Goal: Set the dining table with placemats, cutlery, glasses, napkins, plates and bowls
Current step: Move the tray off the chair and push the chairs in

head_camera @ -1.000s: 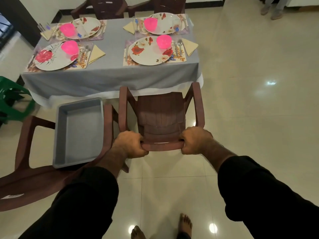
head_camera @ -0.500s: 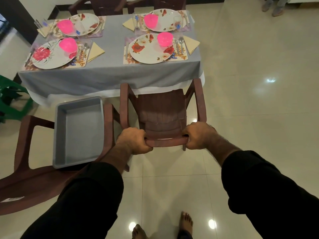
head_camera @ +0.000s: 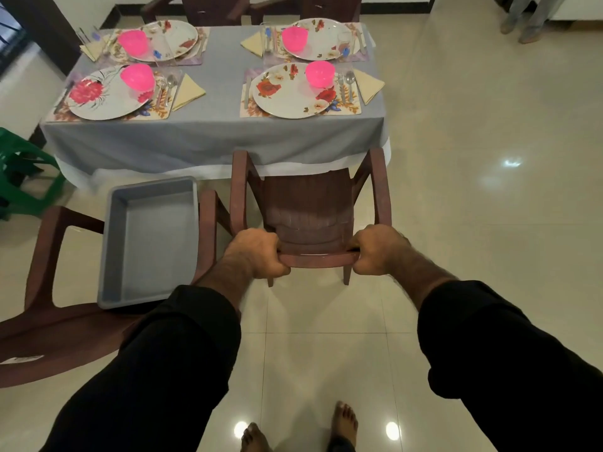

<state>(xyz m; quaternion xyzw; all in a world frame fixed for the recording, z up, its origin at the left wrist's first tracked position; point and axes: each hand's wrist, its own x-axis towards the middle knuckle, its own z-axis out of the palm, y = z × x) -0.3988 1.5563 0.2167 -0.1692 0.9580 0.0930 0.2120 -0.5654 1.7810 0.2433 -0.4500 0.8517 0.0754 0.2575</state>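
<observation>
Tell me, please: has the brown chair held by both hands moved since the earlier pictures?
Yes. The brown chair has gone forward, toward the table; its front now reaches under the hanging cloth edge.

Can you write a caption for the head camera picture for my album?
Both hands, left and right, grip a brown chair at a table set for four.

2 hands (head_camera: 318, 252) gripping brown chair (head_camera: 310, 207) back, set table (head_camera: 212, 132) ahead
</observation>
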